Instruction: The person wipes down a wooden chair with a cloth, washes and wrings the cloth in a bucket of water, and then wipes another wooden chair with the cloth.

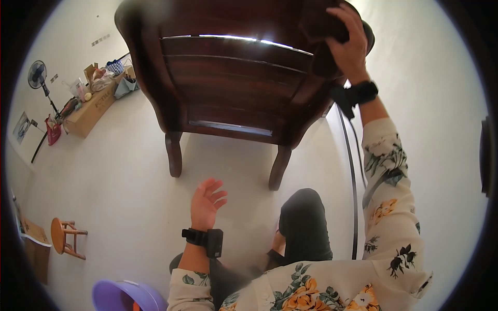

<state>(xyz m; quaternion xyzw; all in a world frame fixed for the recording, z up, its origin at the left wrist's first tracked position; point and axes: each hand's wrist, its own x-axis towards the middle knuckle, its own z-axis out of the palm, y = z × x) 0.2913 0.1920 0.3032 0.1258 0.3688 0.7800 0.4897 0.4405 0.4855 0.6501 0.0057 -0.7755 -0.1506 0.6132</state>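
A dark reddish-brown wooden chair (233, 78) fills the upper middle of the view, its slatted surface facing me and two short legs toward the floor. High on its right side, my right hand (350, 44) is curled over a dark brown cloth (322, 23) pressed against the wood. The cloth blends with the chair's colour, so its outline is hard to follow. My left hand (207, 201) hovers below the chair, in front of its legs, with loosely bent fingers apart and nothing in them.
A purple bucket (155, 296) with something orange inside stands at lower left, near a small wooden stool (63, 236). Farther back are a long cardboard box (91, 115) topped with clutter and a standing fan (39, 75). A black cable (358, 142) hangs by my right wrist.
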